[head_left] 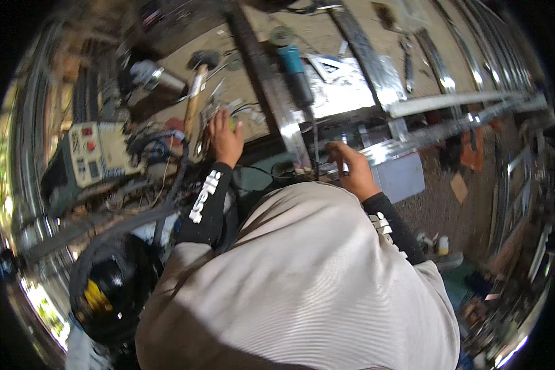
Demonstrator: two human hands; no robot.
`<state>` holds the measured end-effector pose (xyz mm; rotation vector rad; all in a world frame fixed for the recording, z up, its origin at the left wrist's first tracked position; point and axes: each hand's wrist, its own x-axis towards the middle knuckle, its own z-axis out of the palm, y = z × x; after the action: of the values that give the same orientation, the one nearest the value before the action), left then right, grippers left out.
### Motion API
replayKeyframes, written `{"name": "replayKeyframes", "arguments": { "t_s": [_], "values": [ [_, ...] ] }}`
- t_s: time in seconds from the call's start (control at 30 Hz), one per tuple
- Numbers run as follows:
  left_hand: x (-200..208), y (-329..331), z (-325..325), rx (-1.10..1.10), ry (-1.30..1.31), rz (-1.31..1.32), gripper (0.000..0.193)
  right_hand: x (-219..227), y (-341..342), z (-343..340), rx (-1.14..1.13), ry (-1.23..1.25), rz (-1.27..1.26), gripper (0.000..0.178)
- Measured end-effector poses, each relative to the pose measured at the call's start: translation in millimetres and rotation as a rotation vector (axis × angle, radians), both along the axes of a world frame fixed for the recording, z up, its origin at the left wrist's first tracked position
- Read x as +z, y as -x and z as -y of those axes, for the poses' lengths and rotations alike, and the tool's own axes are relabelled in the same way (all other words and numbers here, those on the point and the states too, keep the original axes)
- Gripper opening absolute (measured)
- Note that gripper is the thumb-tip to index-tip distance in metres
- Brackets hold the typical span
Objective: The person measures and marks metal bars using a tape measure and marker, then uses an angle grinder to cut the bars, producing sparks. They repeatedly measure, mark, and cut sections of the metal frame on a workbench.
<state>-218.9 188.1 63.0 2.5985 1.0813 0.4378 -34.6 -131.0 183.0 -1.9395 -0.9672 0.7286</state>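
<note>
My left hand [226, 140] reaches over the workbench with its fingers apart, close to several small metal tools. Beside its fingertips a bit of something yellow-green [233, 124] shows, too covered to name. A hammer [195, 102] with a wooden handle lies just left of this hand. My right hand [355, 171] is curled at the bench's near edge, beside a shiny metal bar. A slim, pale, pen-like object [345, 166] shows between its fingers; blur hides its exact kind. Farther off, a teal and black angle grinder [296, 71] rests between two dark metal bars.
A beige welding machine [102, 152] with cables stands at left. Near it, lower down, is a black welding helmet [111, 283]. Long metal bars [262, 80] cross the bench, and a shiny frame [425, 131] extends right. A metal can-like container [157, 79] stands at far left.
</note>
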Motion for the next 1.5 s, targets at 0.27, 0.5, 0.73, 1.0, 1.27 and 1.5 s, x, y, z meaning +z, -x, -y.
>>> {"name": "replayKeyframes", "arguments": {
  "t_s": [0.27,0.5,0.73,1.0,1.27,1.5],
  "values": [
    [42.4,-141.4,43.0,-0.641,0.079,0.295,0.031,17.4,17.8,30.7,-0.012,-0.019,0.101,0.053],
    [7.0,-283.1,31.0,-0.779,-0.149,-0.030,0.020,21.5,3.4,76.5,-0.162,-0.162,0.354,0.047],
    [6.9,-316.4,13.9,-0.789,-0.336,-0.227,0.016,20.5,-38.0,144.4,-0.629,-0.170,0.410,0.031],
    [78.2,-320.2,26.9,-1.007,-0.203,-0.479,0.039,2.9,-111.5,172.0,-0.700,-0.244,0.376,0.017],
    [172.0,-331.5,102.4,-1.122,-0.240,-0.090,0.047,17.8,-219.5,146.3,-0.633,-0.464,0.333,0.014],
    [191.7,-382.8,150.1,-1.392,-0.461,-0.060,0.032,32.4,-286.6,119.7,-0.402,-0.365,0.425,0.035]
  ]
}}
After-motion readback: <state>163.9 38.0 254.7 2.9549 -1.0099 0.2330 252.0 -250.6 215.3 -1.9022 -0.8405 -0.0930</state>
